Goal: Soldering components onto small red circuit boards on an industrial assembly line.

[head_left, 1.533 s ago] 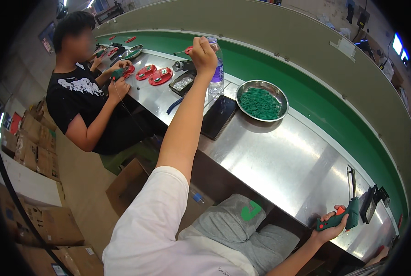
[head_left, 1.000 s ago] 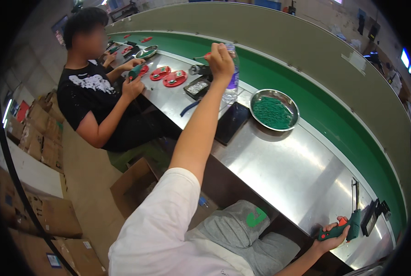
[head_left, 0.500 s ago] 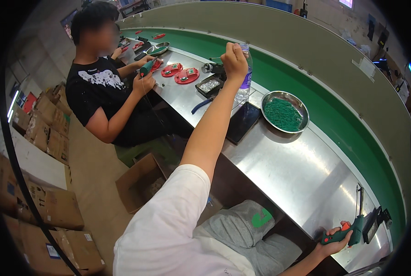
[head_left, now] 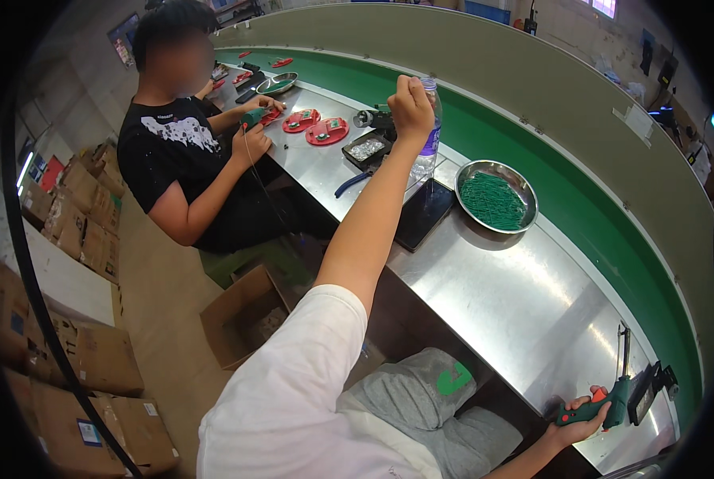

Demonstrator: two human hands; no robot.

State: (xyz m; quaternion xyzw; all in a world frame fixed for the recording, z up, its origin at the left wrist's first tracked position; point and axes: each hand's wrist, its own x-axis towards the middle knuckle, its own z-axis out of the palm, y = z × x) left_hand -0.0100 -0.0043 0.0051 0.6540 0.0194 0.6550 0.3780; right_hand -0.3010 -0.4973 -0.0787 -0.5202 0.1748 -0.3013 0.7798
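Observation:
My left arm reaches far forward over the bench, and my left hand (head_left: 411, 108) is closed in a fist in front of a clear plastic bottle (head_left: 430, 160) with a purple label. What the fist holds, if anything, is hidden. At the lower right my right hand (head_left: 584, 421) is wrapped around the handle of a green soldering gun (head_left: 616, 399) with a red trigger. Its long thin tip points away from me, over the bench. A round metal bowl (head_left: 467, 214) holding many short green wires (head_left: 492, 201) stands between my hands.
Beside the bottle lies a black flat tablet-like thing (head_left: 425, 215), with blue-handled pliers (head_left: 352, 184) and a black tray (head_left: 366, 149) of small silvery parts to its left. Red round pieces (head_left: 326, 132) lie near a co-worker (head_left: 185, 152) handling a green tool. A green strip (head_left: 568, 188) borders the metal bench (head_left: 484, 279).
My hands keep nearly the same places and grips. The co-worker's hands have shifted slightly around the green tool and a red piece.

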